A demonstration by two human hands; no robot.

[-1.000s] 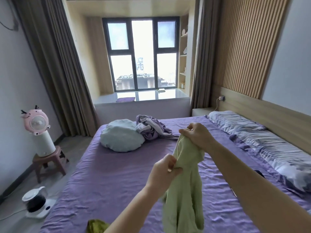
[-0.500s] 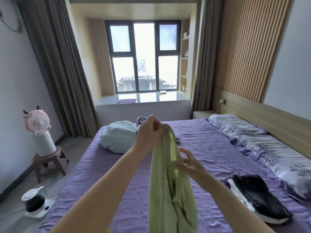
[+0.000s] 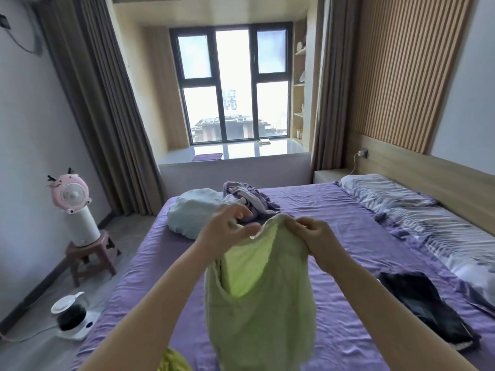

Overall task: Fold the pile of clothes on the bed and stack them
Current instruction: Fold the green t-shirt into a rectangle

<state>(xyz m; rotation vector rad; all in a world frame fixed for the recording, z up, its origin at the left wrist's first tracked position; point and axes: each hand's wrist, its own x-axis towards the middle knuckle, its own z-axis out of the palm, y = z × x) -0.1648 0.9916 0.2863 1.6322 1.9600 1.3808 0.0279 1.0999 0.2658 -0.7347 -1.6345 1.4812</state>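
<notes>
two hands hold one light green garment [image 3: 257, 298] up over the purple bed [image 3: 334, 231]. the right hand [image 3: 316, 239] has its fingers curled round the top edge, gripping it; the left hand [image 3: 227, 228] pinches the same edge just beside it, other fingers spread. one crumpled purple pile [image 3: 246, 199] lies at the far end beside one pale blue cushion [image 3: 192, 212]. one dark folded garment [image 3: 428, 306] lies to the right, near two striped pillows [image 3: 388, 194]. one yellow-green scrap [image 3: 171, 362] shows at the bottom edge.
</notes>
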